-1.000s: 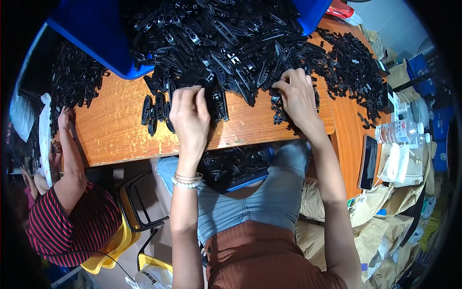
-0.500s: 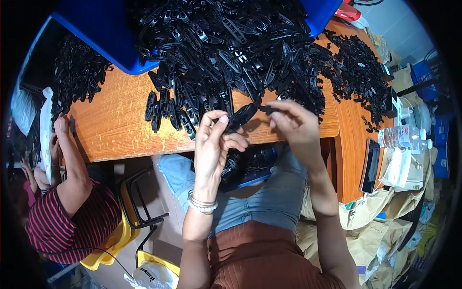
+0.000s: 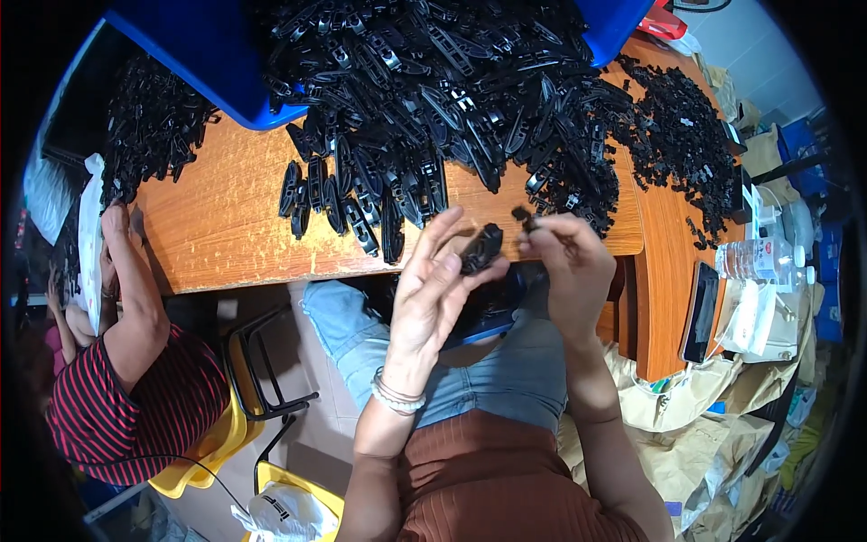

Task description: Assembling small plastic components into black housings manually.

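Observation:
Above my lap, at the table's front edge, my left hand (image 3: 433, 287) grips an elongated black plastic part (image 3: 482, 249) between thumb and fingers. Just to its right, my right hand (image 3: 569, 257) pinches a small black piece (image 3: 524, 217) between thumb and fingertips; the piece is smeared by motion. The two parts are apart. Beyond my hands spreads a heap of similar long black parts (image 3: 388, 117), some with shiny metal bits. To the right lies a pile of small black pieces (image 3: 677, 144).
A blue bin (image 3: 199, 54) is tipped behind the heap. On the right side stand a clear plastic bottle (image 3: 750, 258) and a dark phone (image 3: 698, 312). At the left, a person in a striped shirt (image 3: 144, 402) works at the wooden table (image 3: 217, 235). A yellow chair (image 3: 239, 443) stands there.
My left hand has shifted right and turned the long part more upright. My right hand has moved slightly right and down, keeping the small piece; the whole view has shifted a little.

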Motion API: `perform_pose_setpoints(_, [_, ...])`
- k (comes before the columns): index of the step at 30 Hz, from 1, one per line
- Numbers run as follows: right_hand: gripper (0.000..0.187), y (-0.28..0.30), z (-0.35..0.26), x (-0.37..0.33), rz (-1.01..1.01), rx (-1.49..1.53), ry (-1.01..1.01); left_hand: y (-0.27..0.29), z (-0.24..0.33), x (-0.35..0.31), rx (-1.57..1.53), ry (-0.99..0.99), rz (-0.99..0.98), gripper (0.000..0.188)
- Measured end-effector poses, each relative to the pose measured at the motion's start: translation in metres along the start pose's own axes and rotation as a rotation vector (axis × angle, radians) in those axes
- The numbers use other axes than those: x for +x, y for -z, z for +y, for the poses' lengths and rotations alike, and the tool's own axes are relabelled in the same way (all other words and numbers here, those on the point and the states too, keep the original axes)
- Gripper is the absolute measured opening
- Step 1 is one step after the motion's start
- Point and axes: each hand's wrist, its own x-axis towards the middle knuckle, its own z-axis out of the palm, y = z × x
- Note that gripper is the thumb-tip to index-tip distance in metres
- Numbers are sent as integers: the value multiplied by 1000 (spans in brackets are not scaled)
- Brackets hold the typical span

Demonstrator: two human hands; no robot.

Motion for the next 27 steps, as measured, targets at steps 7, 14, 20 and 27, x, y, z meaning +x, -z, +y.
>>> perform_pose_setpoints(7, [8,-7,7,-6,-72,-199,268,-9,-1,-12,913,-176,43,41])
perform_pose_setpoints(14, [9,9,-13,8,-273,-648,577,1,4,-4,698,-192,76,28])
perform_pose_setpoints(20, [12,19,-11,9,-360,-802,633,-1,9,-9,735,-40,124,24])
perform_pose_setpoints(27, [17,19,-7,6,-380,-1031,769,-2,6,-9,716,-33,118,24])
